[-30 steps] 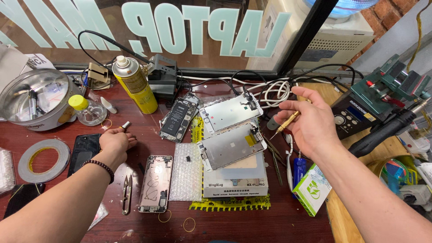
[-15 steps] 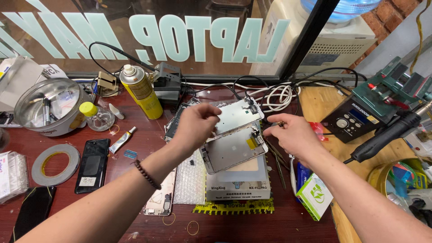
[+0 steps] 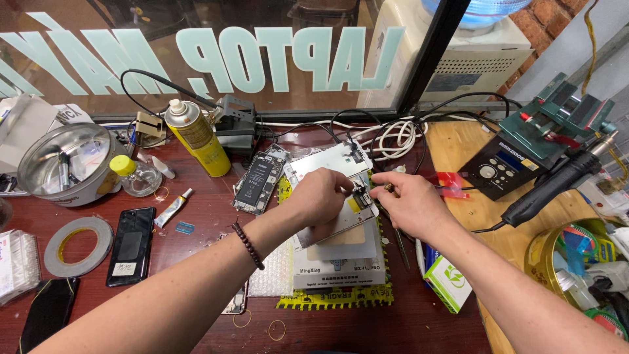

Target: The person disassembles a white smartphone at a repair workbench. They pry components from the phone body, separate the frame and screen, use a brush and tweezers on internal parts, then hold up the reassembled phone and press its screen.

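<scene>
On the dark red workbench (image 3: 196,236), at the centre of view, both hands meet over a silver phone screen panel (image 3: 337,219) lying back-up on a grey heating pad (image 3: 341,259). The left hand (image 3: 321,196) presses down on the panel, fingers curled at its top edge; whether it pinches anything there I cannot tell. At 3 o'clock from it, almost touching, the right hand (image 3: 409,203) pinches a small brass-tipped tool (image 3: 388,188) between thumb and forefinger, its tip by the panel's upper right corner. A second silver panel (image 3: 327,160) lies at 12 o'clock from the left hand. At 10 o'clock rest an opened phone showing its battery (image 3: 257,181) and a yellow spray can (image 3: 193,137). A black phone (image 3: 131,246) and a tape roll (image 3: 77,244) lie at 9 o'clock. A black hot-air handle (image 3: 557,187) sits at 3 o'clock.
</scene>
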